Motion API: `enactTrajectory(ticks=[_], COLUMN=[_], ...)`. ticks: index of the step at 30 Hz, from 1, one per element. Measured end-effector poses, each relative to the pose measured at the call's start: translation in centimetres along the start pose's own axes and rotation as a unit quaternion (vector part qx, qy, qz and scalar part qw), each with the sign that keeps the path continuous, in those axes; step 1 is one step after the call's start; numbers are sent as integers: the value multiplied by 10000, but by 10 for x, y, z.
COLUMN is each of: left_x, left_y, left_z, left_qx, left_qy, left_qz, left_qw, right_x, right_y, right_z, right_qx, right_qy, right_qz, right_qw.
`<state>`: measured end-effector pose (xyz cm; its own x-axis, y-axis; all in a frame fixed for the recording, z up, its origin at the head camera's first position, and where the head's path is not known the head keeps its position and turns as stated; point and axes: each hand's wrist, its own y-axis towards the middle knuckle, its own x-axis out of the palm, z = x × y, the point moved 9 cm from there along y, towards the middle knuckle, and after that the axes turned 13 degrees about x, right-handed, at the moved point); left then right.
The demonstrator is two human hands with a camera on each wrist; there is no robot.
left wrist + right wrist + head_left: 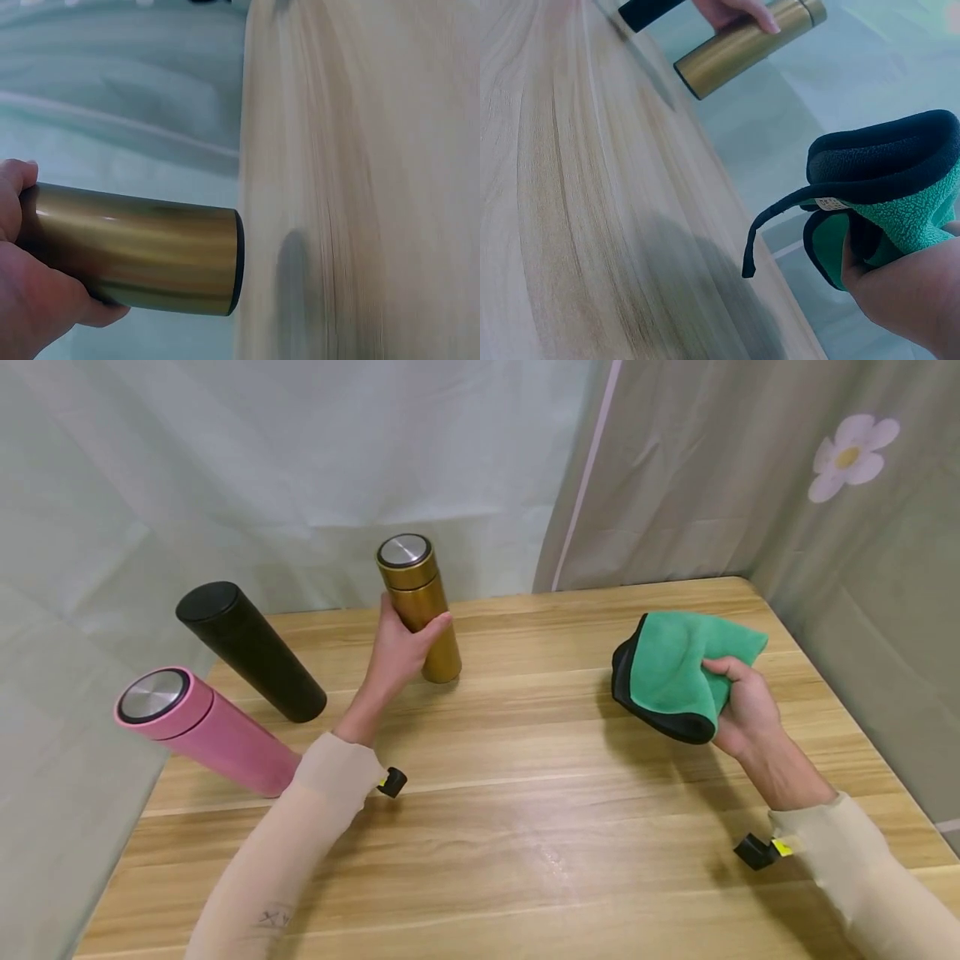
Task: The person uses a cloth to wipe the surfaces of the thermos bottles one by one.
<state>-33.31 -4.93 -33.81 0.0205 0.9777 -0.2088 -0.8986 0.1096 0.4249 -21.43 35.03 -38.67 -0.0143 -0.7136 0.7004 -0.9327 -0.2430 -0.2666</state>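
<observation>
My left hand (400, 643) grips the gold thermos bottle (420, 606) round its body, thumb on the near side. In the left wrist view the bottle's dark-rimmed base (238, 262) is raised off the wood, with a shadow on the table beside it. On the right, my right hand (750, 706) holds a folded green cloth (678, 664) with black edging, thumb on top. The right wrist view shows the cloth's folds (885, 161) and a loose strip of black edging (769, 214) hanging above the table.
A black bottle (255, 652) and a pink thermos bottle (217, 731) with a silver-topped lid stand at the left of the wooden table (525, 827). The pink one is beside my left forearm. Pale curtains (337, 468) hang close behind the table's back edge.
</observation>
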Motion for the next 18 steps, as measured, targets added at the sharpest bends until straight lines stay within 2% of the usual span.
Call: enactTrajectory(ticks=[11, 18], left_x=[48, 73], left_y=[-22, -42], left_z=[41, 59], left_qx=[487, 455], left_qy=[-510, -627], left_qz=[-813, -1391], left_qw=[9942, 9872], right_x=[4, 14], right_y=[-7, -13], right_z=[-2, 1], right_qx=[-111, -90], right_qy=[46, 104], right_qz=[-117, -263], right_qw=[9999, 9996])
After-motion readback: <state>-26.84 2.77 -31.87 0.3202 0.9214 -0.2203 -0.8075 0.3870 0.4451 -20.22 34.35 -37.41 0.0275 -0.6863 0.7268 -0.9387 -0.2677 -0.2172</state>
